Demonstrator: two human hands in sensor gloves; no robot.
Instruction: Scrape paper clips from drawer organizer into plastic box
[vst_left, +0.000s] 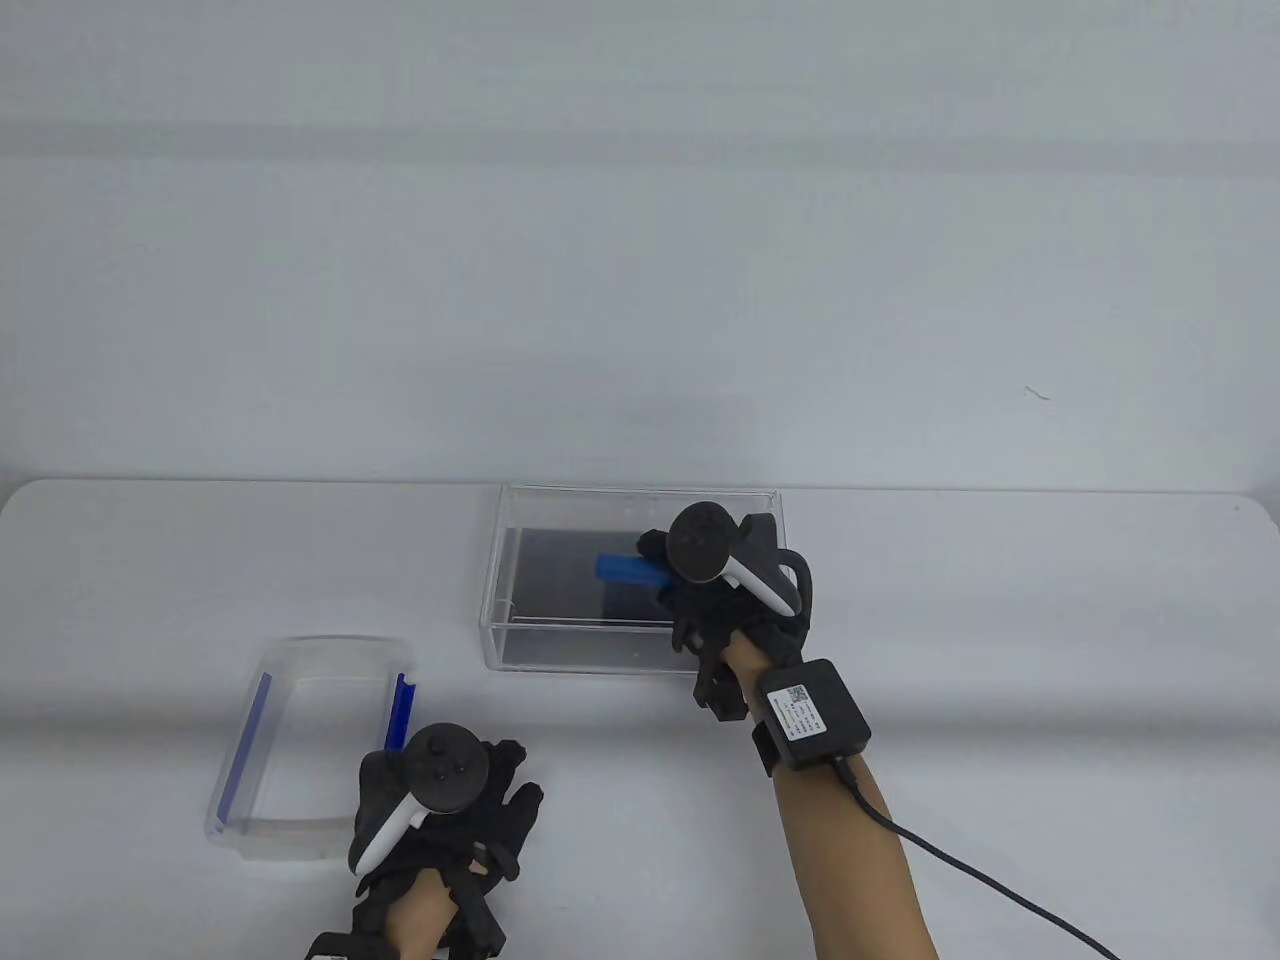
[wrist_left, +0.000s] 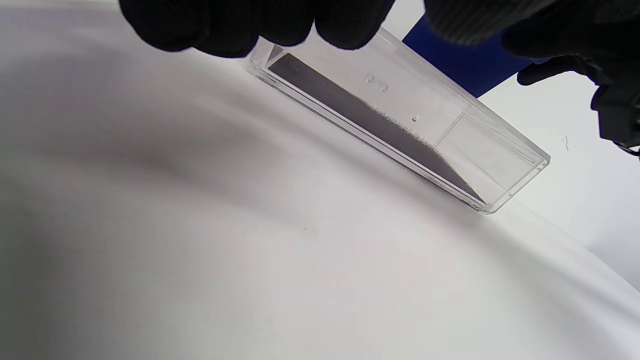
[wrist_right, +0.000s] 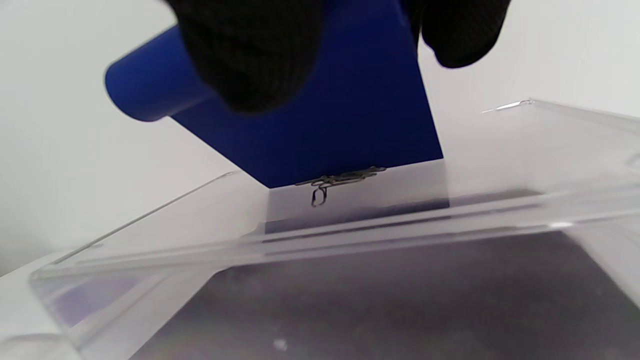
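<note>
Right hand: the gloved right hand (vst_left: 735, 600) reaches into the clear rectangular acrylic drawer organizer (vst_left: 520, 640), fingers closed around a flat blue plastic scraper (vst_left: 628, 568) near its rounded handle end.
Scraper edge: in the right wrist view, the blade's lower edge meets the organizer's inner wall, where a small tangle of thin wire paper clips (wrist_right: 340, 181) sits touching it.
Left hand: the left hand (vst_left: 440, 800) lies on the white worktop (vst_left: 1000, 600), holding nothing; how far its fingers are spread cannot be told.
Plastic box: the clear rounded plastic box with blue side strips (vst_left: 290, 835) stands just beside the left hand, well apart from the organizer.
Handling: the clips look light, springy and apt to snag or scatter, so they are likely better pushed along than pinched.
Grip point: the stiff scraper is probably best held high on the handle, and the slick-looking organizer by its wall.
Position: the clips lie directly below the right hand, far from the left.
</note>
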